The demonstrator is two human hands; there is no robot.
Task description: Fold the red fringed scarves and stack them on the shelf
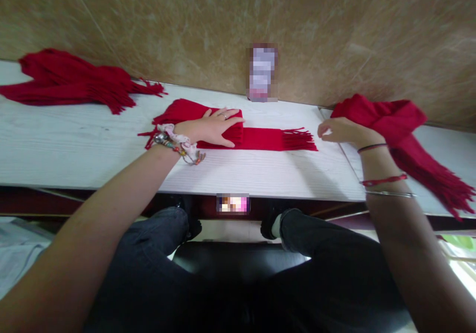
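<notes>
A partly folded red scarf (260, 138) lies at the middle of the white table, its fringed end pointing right. My left hand (210, 127) rests flat on the folded part, fingers spread. Just beyond the fringe, my right hand (336, 130) hovers with its fingers curled and thumb and forefinger close together; nothing can be made out between them. Behind and beside that hand, a second red scarf (396, 120) lies loosely bunched, its fringe hanging toward the lower right. A third crumpled red scarf (70, 83) is at the far left.
The narrow white table (92, 159) backs onto a brown marbled wall (167, 30). A blurred-out phone-like object (262, 73) stands against the wall. Another blurred bright object (233, 204) is below the front edge. My legs are under the table.
</notes>
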